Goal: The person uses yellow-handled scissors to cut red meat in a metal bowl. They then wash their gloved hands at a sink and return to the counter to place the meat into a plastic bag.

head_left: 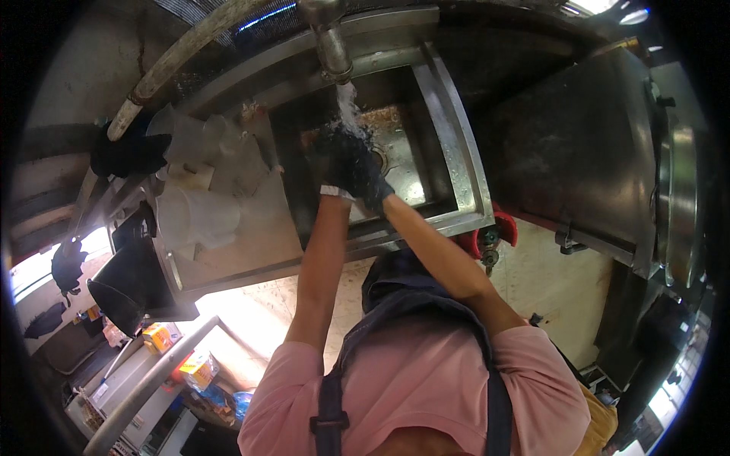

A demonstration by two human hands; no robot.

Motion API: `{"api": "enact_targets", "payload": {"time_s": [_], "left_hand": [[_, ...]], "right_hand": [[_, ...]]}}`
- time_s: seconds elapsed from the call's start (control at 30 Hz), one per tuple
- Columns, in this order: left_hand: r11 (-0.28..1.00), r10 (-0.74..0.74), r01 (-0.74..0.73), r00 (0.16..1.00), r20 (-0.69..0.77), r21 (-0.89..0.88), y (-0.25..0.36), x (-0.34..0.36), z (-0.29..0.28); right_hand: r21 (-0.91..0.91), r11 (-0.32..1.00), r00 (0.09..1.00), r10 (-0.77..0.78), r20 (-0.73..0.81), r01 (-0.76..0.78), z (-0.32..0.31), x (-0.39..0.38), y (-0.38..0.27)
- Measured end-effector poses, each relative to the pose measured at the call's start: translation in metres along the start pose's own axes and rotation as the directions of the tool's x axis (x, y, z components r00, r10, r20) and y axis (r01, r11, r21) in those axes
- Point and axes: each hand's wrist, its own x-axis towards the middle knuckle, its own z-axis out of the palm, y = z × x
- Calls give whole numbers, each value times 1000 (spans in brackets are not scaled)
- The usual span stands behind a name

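Both my hands are in black gloves inside a steel sink (pixel 464 140), under a stream of water (pixel 347 99) that falls from a metal spout (pixel 328 45). My left hand (pixel 336 163), with a pale cuff at the wrist, and my right hand (pixel 365 171) overlap over the drain area. Their fingers are dark and hidden by each other and the splashing, so I cannot make out whether they hold anything.
Translucent plastic jugs (pixel 194 216) sit on the left drainboard (pixel 258 258). Dark cloths (pixel 125 156) hang farther left, above a railing (pixel 163 365). A large steel unit (pixel 570 159) stands right, with a red object (pixel 503 228) beside the sink.
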Motion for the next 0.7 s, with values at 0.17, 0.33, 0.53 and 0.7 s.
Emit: {"api": "enact_targets", "payload": {"time_s": [0.17,0.33,0.53,0.7], "left_hand": [[743,-215,178,976,22,-646,-24,-8,7],[498,-272,419,907,323,-759,-50,7,-28],[761,-389,158,888,-248,-629,-100,30,-72],[621,-263,66,956,-128,-781,-98,23,-74]], "right_hand": [[576,751,946,275,172,-323,-65,14,-18],[471,870,988,111,105,-148,-25,1,16],[118,992,991,-67,118,52,-45,8,-1],[591,769,970,177,170,-244,-42,-21,-8]]}}
